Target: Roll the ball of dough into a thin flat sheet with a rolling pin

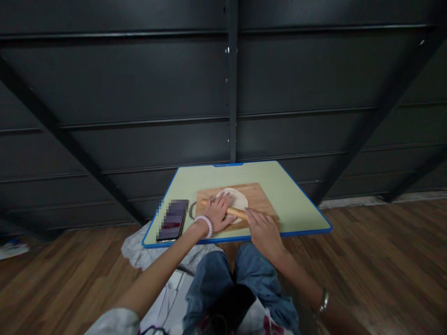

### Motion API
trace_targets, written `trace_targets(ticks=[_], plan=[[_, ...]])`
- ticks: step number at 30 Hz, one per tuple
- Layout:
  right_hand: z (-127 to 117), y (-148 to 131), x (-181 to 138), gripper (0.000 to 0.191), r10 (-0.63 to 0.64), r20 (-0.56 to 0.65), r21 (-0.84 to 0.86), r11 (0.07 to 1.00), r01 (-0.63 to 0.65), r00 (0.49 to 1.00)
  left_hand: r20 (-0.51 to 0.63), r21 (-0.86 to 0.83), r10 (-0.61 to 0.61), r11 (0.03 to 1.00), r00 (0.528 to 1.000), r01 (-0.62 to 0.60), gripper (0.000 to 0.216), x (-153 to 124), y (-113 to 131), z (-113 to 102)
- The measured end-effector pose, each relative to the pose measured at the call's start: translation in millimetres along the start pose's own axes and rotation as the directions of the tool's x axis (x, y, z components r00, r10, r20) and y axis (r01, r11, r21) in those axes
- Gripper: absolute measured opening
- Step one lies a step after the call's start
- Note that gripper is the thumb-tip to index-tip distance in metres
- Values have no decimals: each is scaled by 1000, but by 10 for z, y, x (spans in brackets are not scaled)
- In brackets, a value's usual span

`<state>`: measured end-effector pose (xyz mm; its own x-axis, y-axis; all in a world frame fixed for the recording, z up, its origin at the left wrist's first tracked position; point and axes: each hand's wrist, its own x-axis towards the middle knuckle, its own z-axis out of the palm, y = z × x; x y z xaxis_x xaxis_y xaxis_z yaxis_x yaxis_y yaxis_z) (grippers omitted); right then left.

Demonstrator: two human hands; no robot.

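A wooden rolling pin (236, 212) lies across a round, flat piece of pale dough (238, 197) on a wooden cutting board (258, 193). My left hand (219, 212), with a bead bracelet at the wrist, rests flat on the pin's left part, fingers stretched out. My right hand (263, 228) presses palm down on the pin's right end, fingers extended over it. The pin's ends are hidden under both hands.
The board sits on a low pale-green table with a blue rim (293, 200). A phone (172, 220) lies at the table's left. Dark metal panels (139, 93) stand behind. Wooden floor (384, 260) surrounds; white cloth (134, 249) lies under the table's left corner.
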<state>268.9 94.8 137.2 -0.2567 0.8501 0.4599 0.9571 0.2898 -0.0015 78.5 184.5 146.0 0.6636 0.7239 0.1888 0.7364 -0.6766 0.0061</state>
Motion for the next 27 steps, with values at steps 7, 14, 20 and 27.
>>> trace_targets(ticks=[7,14,20,27], plan=[[139,15,132,47,49,-56,31,998,-47,997,1,-91,19,996,1000,-18,63,195,-47,-21],[154,181,301,44,64,-16,-4,998,-64,998,41,-21,4,1000,999,-3,58,508,-81,58],[192,370,498,46,100,52,-39,994,-98,994,103,-14,26,1000,994,-24,54,810,-123,114],[280,591,717,42,95,120,18,995,-98,988,209,-63,34,998,977,-21,47,1000,-120,28]])
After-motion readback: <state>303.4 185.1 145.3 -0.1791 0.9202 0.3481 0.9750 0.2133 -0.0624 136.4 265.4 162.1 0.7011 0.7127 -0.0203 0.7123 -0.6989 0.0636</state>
